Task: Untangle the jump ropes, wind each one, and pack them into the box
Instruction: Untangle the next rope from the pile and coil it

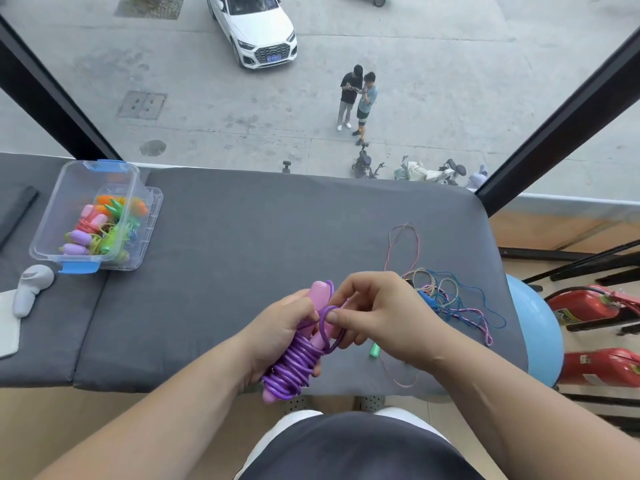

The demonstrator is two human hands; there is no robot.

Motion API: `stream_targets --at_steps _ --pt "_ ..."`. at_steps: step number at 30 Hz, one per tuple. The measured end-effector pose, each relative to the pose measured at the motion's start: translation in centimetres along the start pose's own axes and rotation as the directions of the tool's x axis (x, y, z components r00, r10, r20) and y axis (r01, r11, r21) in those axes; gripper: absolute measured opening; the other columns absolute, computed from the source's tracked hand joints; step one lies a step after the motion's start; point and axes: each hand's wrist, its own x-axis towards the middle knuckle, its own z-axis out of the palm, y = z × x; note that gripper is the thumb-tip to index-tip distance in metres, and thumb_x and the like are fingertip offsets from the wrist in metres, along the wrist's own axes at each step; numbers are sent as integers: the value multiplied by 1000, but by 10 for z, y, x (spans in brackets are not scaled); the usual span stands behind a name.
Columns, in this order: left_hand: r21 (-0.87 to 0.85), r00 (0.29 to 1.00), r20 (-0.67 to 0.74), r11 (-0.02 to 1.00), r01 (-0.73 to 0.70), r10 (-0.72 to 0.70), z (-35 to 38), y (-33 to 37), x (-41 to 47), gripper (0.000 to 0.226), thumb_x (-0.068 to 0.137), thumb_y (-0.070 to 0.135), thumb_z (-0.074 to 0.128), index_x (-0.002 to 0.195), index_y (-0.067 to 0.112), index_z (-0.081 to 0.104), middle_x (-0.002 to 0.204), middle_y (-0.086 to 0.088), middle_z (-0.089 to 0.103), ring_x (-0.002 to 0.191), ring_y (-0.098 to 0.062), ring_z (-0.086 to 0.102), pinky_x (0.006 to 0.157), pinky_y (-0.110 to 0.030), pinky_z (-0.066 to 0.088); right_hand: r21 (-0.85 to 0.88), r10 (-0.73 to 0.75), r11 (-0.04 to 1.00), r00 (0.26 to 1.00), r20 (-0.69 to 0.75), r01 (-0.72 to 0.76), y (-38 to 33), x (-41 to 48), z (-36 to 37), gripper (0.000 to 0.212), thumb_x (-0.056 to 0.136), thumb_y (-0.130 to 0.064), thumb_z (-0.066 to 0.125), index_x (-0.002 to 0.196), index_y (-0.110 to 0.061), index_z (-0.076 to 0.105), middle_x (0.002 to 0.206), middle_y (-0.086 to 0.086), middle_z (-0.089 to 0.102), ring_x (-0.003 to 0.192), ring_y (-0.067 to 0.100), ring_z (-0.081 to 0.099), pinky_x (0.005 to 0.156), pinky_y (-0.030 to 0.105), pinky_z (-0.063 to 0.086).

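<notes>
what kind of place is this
Probably an upper-floor room, maybe a gym or office: a padded grey bench stands at a big window over a street, with a blue exercise ball and red fire extinguishers beside it.

Counts of what we see on and around the grey pad

We count two hands, one purple rope (294, 362), one clear box (95, 216), one tangled pile of thin ropes (446, 296), two red extinguishers (602, 306), two bystanders (356, 98), one white car (256, 29).

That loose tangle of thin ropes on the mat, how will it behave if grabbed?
Thin ropes probably floppy: the strands lie in slack loops flat on the mat. Likely light. Lifting one strand would probably drag the rest along, since the loops cross over each other.
</notes>
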Motion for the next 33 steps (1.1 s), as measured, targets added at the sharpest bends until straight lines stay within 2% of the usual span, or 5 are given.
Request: stream_targets --at_steps 5,10,15,20,33 --pt "77 986 121 989 -126 116 -7 7 -5 49 69 32 75 107 9 54 87 -12 59 62 -27 52 56 -35 49 145 -1 989 999 42 -5 -3 -3 -2 6 89 -4 73 89 0 68 75 16 74 69 29 73 62 32 56" --pt "224 980 -27 957 -185 196 1 12 4 34 72 14 77 99 14 55 78 -7 60 57 -27 54 57 -39 52 94 -37 995 997 -67 43 0 -2 -4 6 86 -5 75 89 -11 74 75 9 74 66 24 70 63 37 57" --pt "186 986 -33 970 -157 166 -2 11 3 31 67 8 62 95 10 52 74 -11 52 54 -31 52 52 -36 48 -273 -256 942 946 -199 197 8 -6 -4 15 82 -14 80 90 -22 70 72 -6 69 63 14 64 65 37 56" --pt "162 993 42 980 -117 112 -4 15 5 32 64 6 57 93 8 47 72 -16 49 50 -30 54 52 -32 46 -679 -564 660 809 -164 322 20 -10 -9 8 87 -25 72 89 -17 73 93 -2 57 75 12 57 66 29 51" --pt "123 978 208 992 -39 13 -1 19 -1 39 68 3 52 106 4 46 70 -19 52 51 -27 54 51 -28 46 -512 -455 810 858 -238 288 22 -3 -5 5 90 -18 65 85 -16 65 74 -12 63 67 3 49 66 8 39"
